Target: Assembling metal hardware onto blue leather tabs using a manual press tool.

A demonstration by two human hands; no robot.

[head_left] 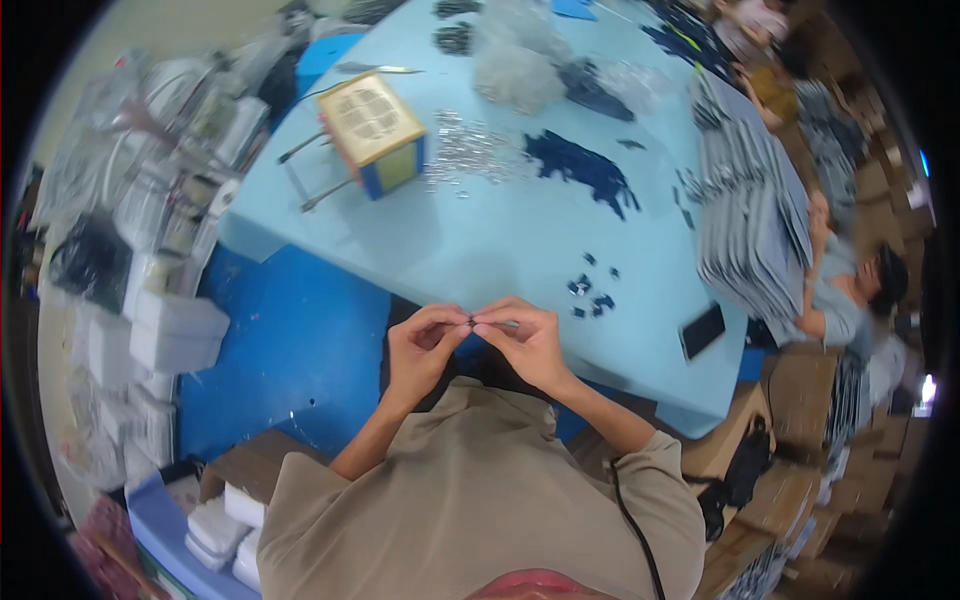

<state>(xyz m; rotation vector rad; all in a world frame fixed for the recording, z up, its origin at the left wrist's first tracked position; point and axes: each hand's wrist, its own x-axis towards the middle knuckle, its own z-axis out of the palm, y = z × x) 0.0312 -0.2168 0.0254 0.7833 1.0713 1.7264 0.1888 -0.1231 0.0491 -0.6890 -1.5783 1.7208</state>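
Head view: I've got both hands up at the near edge of the light blue desk (480, 240), fingertips meeting over one small dark piece (471, 321). Left hand (425, 345) pinches it from the left, grip clenched on it. Right hand (530, 342) pinches from the right and also carries a thin pale sliver (503, 323) that points at the piece; too small to tell what it is. Piece sits in the air between the two grips, above the desk edge, not resting on anything

My read: I'm at the joining step, mating the sliver to the dark piece. Next move calls for fine alignment and a steady pinch on both sides, since the part is tiny and easy to drop

More small dark pieces (592, 287) lie loose on the desk just beyond the right hand. Farther out: a spread of silvery bits (470, 152), a heap of dark blue parts (585, 168), a small box with a grille top (375, 132). A dark phone (702, 331) lies near the right desk edge. Stacks of grey sheets (755, 215) on the right, with another person (850, 295) working beside them
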